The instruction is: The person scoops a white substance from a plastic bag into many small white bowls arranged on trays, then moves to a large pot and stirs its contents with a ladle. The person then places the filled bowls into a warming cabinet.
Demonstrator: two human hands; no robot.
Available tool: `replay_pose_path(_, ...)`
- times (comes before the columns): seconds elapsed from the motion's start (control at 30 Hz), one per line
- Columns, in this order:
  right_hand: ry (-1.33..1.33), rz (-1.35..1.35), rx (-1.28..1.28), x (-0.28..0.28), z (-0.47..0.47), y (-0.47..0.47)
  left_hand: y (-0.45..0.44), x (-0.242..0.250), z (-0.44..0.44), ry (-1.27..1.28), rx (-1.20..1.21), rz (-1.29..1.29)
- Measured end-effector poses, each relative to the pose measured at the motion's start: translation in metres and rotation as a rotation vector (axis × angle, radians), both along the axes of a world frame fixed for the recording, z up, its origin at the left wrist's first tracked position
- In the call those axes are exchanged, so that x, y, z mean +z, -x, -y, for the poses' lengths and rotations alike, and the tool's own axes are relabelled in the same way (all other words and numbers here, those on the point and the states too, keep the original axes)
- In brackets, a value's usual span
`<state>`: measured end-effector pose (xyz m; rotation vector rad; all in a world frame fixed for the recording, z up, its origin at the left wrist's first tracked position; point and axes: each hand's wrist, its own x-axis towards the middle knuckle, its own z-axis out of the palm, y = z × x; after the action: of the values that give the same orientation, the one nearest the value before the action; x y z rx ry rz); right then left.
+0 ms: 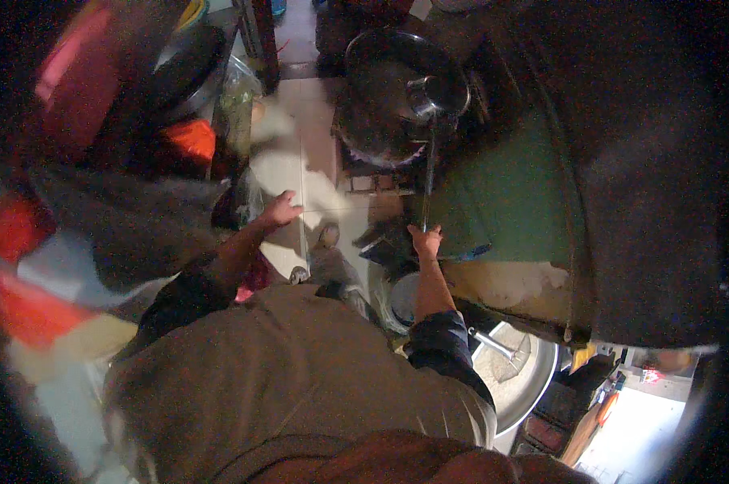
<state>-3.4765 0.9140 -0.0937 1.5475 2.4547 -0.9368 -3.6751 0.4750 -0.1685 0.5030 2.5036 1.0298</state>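
The long metal handle of a ladle (429,175) is held in my right hand (426,241), and its round bowl is over a large dark pot (376,66) at the top centre. Whether the ladle touches the pot's contents cannot be told. Under the pot is a stove or stand with bricks (373,183) at its front. My left hand (284,209) is over the tiled floor, its fingers apart, and holds nothing.
At the lower right, a wide metal basin (546,375) holds pale powder or grain and a wire-ended tool with a metal handle (491,342). A green surface (515,193) lies right of the ladle. Left are a clear plastic bag (238,103) and an orange-red object (193,139).
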Motion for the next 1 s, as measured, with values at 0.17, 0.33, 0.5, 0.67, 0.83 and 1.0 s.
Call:
replay_pose_path(0.17,0.087,0.222,0.211,-0.070,-0.041,0.033,0.145,-0.067,-0.050,-0.124,0.130,0.430)
replay_pose_path(0.33,0.034,0.251,0.036,-0.073,-0.051,0.029,0.186,-0.102,0.001,0.140,-0.011,0.441)
replay_pose_path(0.5,0.027,-0.050,-0.016,0.054,-0.036,0.016,0.227,-0.098,0.027,0.075,0.276,0.796)
replay_pose_path(0.67,0.070,-0.002,0.084,0.152,-0.043,0.063,0.297,-0.094,0.024,0.392,0.263,0.761)
replay_pose_path(0.83,-0.501,0.194,0.731,0.204,-0.043,0.160,0.435,-0.150,-0.010,0.505,-0.900,0.212)
replay_pose_path(1.0,-0.211,0.251,0.530,0.212,-0.047,0.262,0.513,-0.200,-0.055,0.208,-1.027,-0.269)
